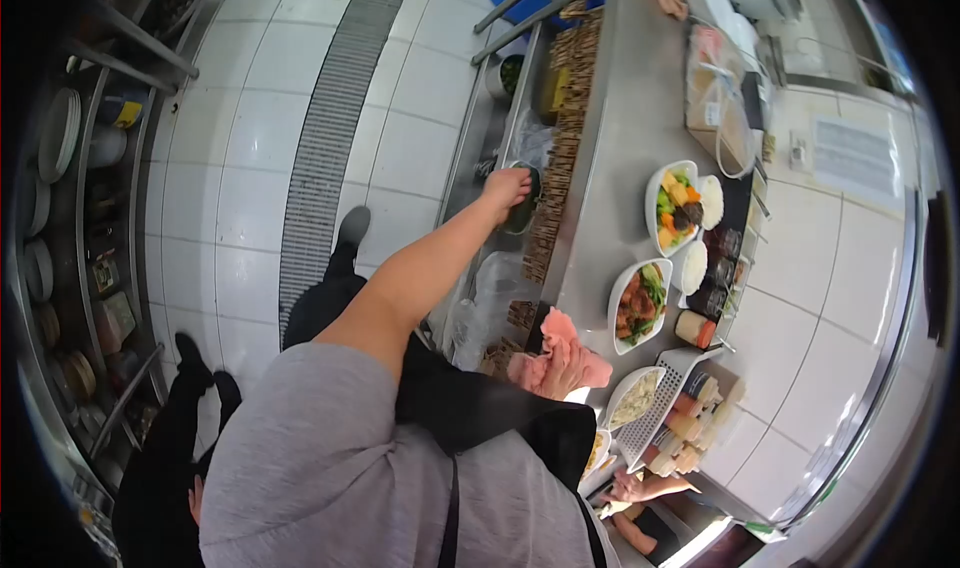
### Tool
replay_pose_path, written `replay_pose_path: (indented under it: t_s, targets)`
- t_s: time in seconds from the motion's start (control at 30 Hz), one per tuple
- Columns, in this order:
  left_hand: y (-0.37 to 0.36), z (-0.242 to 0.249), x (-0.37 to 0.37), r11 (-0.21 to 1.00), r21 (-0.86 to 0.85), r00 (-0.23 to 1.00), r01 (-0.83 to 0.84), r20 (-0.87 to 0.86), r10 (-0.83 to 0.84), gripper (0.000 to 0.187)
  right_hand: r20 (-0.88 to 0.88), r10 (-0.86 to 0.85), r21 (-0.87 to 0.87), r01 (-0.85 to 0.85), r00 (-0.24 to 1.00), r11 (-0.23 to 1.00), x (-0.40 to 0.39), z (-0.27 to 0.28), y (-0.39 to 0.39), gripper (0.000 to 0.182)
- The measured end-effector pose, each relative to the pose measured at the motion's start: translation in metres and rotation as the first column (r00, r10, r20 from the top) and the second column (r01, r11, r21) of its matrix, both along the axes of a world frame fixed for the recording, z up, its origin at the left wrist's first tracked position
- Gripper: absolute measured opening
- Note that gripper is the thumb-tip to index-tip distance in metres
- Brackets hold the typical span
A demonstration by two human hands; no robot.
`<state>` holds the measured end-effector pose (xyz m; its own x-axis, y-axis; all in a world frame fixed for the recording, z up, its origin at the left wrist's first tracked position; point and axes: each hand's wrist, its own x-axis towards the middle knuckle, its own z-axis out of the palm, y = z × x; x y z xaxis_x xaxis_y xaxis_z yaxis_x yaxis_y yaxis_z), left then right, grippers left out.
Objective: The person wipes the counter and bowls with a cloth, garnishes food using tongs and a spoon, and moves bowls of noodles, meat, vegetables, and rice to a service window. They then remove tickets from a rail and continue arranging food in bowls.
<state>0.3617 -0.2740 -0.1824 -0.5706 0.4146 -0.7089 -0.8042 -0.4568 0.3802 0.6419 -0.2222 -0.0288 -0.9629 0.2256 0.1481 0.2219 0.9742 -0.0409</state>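
My left hand (508,188) reaches down into a dark container (527,203) on the shelf under the counter edge. Its fingers are pressed together, and what they pinch is too small to make out. A pink cloth (556,330) lies bunched at the steel counter's edge, with my right hand (566,370) wrapped over it. Beyond, a white bowl (640,306) of meat and greens and another bowl (675,208) of vegetables and dark meat stand on the counter (625,138), beside bowls of white rice (691,267).
Wooden clothespins (567,133) line the counter's front edge. A plastic bag (490,303) hangs below. A perforated white tray (655,408) and jars (686,425) stand at the lower right. Another person's legs (165,458) are at the lower left; a person's forearm (660,487) shows beyond the tray.
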Motion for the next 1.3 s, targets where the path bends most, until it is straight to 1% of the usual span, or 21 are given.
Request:
replay_pose_path:
  t_s: [0.03,0.1,0.23,0.3,0.4,0.53,0.6,0.73,0.8,0.83,0.9,0.93,1.0,1.03,1.1,1.13,1.17,1.2,1.23,1.27,1.3]
  targets:
    - [0.008,-0.005,-0.004,1.000,0.000,0.999,0.000,0.037,0.000,0.022,0.035,0.004,0.001,-0.004,0.999,1.000,-0.004,0.002,0.001,0.056]
    - [0.023,-0.013,-0.022,0.998,0.028,0.998,0.058,0.029,-0.059,0.033,0.081,0.009,0.005,-0.010,0.997,1.000,-0.013,0.002,0.001,0.056]
    - [0.040,-0.027,-0.038,0.993,0.008,0.983,0.118,0.144,-0.118,0.032,0.149,-0.002,0.018,-0.001,0.989,1.000,-0.025,0.007,0.001,0.057]
    - [0.041,-0.030,-0.040,0.989,0.102,0.984,0.106,0.131,-0.119,0.030,0.165,-0.009,0.018,0.006,0.986,1.000,-0.030,0.007,0.000,0.057]
    - [0.042,-0.032,-0.042,0.979,0.151,0.974,0.135,0.164,-0.159,0.029,0.184,-0.031,0.020,0.027,0.982,0.999,-0.032,0.009,-0.004,0.057]
    - [0.038,-0.031,-0.038,0.977,0.170,0.969,0.129,0.189,-0.161,0.028,0.184,-0.039,0.025,0.035,0.982,0.999,-0.041,0.006,-0.003,0.058]
    - [0.035,-0.029,-0.033,0.969,0.166,0.963,0.182,0.170,-0.210,0.027,0.191,-0.041,0.026,0.036,0.981,0.999,-0.041,0.007,-0.003,0.058]
    - [0.026,-0.030,-0.030,0.954,0.204,0.952,0.220,0.168,-0.255,0.026,0.190,-0.040,0.015,0.038,0.981,0.999,-0.041,0.004,-0.006,0.058]
    - [0.024,-0.026,-0.032,0.959,0.230,0.962,0.168,0.173,-0.210,0.027,0.187,-0.040,0.012,0.038,0.982,0.999,-0.039,0.004,-0.007,0.059]
    - [0.024,-0.025,-0.033,0.958,0.229,0.962,0.172,0.171,-0.214,0.027,0.183,-0.039,0.012,0.038,0.982,0.999,-0.038,0.004,-0.007,0.059]
    - [0.024,-0.020,-0.036,0.980,0.130,0.980,0.151,0.108,-0.165,0.024,0.171,-0.040,0.011,0.039,0.985,0.999,-0.034,0.002,-0.006,0.059]
    - [0.022,-0.018,-0.037,0.979,0.129,0.980,0.159,0.101,-0.173,0.024,0.162,-0.044,0.012,0.042,0.986,0.999,-0.031,0.002,-0.006,0.059]
    - [0.017,-0.012,-0.039,0.995,0.030,0.994,0.099,0.047,-0.100,0.014,0.138,-0.064,0.022,0.061,0.988,0.998,-0.022,0.002,-0.006,0.059]
    - [0.016,-0.010,-0.041,0.998,0.000,0.998,0.064,0.022,-0.064,0.012,0.123,-0.081,0.032,0.077,0.989,0.996,-0.016,0.003,-0.006,0.059]
    - [0.014,-0.007,-0.042,0.997,0.052,0.997,0.060,-0.052,-0.058,0.013,0.086,-0.130,0.057,0.126,0.988,0.990,0.000,0.006,-0.009,0.060]
    - [0.013,-0.013,-0.044,0.997,-0.013,0.988,0.082,-0.131,-0.083,0.011,0.098,-0.112,0.097,0.103,0.989,0.990,0.006,0.002,-0.004,0.063]
    - [0.012,-0.019,-0.044,0.992,-0.074,0.971,0.100,-0.212,-0.114,0.009,0.076,-0.153,0.114,0.144,0.985,0.983,0.004,0.003,-0.006,0.063]
    - [0.004,-0.006,-0.049,0.983,-0.171,0.972,0.068,-0.211,-0.104,0.008,0.083,-0.138,0.008,0.138,0.987,0.990,-0.001,0.008,-0.009,0.067]
    - [-0.010,0.001,-0.057,0.974,-0.211,0.955,0.087,-0.259,-0.141,0.011,0.081,-0.131,-0.090,0.139,0.988,0.986,-0.006,0.015,-0.011,0.071]
    - [-0.022,-0.015,-0.064,0.969,-0.227,0.906,0.103,-0.380,-0.185,0.014,0.045,-0.157,-0.183,0.163,0.987,0.970,-0.008,0.021,-0.014,0.074]
    - [-0.038,-0.010,-0.070,0.960,-0.271,0.878,0.074,-0.439,-0.191,0.015,0.004,-0.192,-0.272,0.186,0.981,0.944,-0.009,0.029,-0.017,0.078]
